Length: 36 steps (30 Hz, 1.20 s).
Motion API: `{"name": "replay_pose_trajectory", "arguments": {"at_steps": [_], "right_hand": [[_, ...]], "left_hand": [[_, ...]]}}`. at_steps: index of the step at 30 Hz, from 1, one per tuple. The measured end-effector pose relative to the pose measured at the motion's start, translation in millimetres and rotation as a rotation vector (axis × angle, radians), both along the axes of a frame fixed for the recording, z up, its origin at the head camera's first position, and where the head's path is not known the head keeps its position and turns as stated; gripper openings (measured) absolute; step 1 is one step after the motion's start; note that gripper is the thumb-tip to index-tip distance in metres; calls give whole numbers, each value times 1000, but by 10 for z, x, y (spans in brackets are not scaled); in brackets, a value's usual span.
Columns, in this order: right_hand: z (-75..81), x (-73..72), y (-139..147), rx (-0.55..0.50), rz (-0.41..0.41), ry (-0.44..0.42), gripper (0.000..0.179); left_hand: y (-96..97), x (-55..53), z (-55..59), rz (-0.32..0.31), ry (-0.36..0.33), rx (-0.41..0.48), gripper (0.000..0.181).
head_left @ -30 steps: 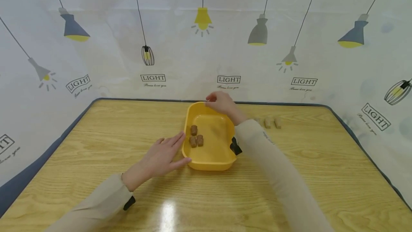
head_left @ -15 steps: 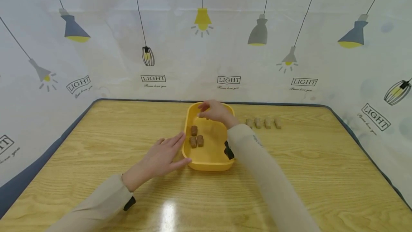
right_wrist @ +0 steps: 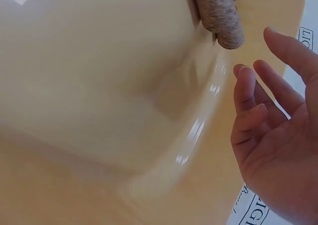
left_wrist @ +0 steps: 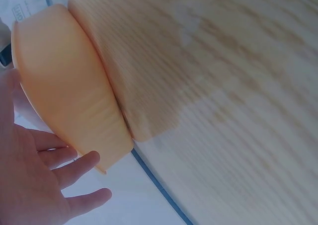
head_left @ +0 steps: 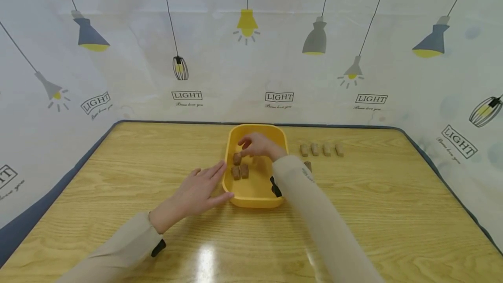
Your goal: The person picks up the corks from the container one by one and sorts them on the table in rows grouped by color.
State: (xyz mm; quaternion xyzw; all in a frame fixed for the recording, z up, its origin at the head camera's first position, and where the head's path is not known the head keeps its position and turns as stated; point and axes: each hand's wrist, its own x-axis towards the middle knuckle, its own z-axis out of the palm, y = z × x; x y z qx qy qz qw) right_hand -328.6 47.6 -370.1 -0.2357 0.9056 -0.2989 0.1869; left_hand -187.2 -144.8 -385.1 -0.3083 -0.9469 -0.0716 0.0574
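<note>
A yellow plastic tray [head_left: 257, 203] stands on the wooden table, and three brown corks [head_left: 244, 171] lie grouped at its left side. Over the inside of the tray reaches my right hand [head_left: 257, 145], its fingertips right by the farthest cork [head_left: 237, 158]. In the right wrist view the thumb and fingers of that hand [right_wrist: 278, 120] are parted, with nothing between them, just short of a speckled cork [right_wrist: 218, 16]. My left hand [head_left: 196, 191] rests with extended fingers along the tray's left rim; its spread fingers [left_wrist: 77, 170] show against the outer wall in the left wrist view.
Several lighter corks [head_left: 326, 150] stand in a row on the table right of the tray. Another cork [head_left: 308, 166], partly hidden by my right sleeve, sits nearer. Behind the table's dark edge rises a wall covering [head_left: 235, 69] printed with lamps.
My right hand has moved from the tray's far rim down and left, toward the corks inside. This uncovers more corks on the right. My left hand stays where it was.
</note>
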Motion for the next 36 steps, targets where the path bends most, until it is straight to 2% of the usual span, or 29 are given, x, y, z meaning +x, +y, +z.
{"name": "replay_pose_trajectory", "arguments": {"at_steps": [5,12,19,26,36], "right_hand": [[-29,9,-27,52,14,-20,42],[-82,17,-55,49,-2,-43,44],[-132,17,-77,94,6,7,44],[-180,10,-123,120,64,77,38],[-182,5,-131,109,66,95,31]], "left_hand": [[3,8,10,3,-6,-5,81],[0,2,2,7,-11,0,81],[-4,4,-1,1,-6,2,80],[-9,7,9,-8,9,-4,79],[-7,8,14,-6,5,-5,80]]}}
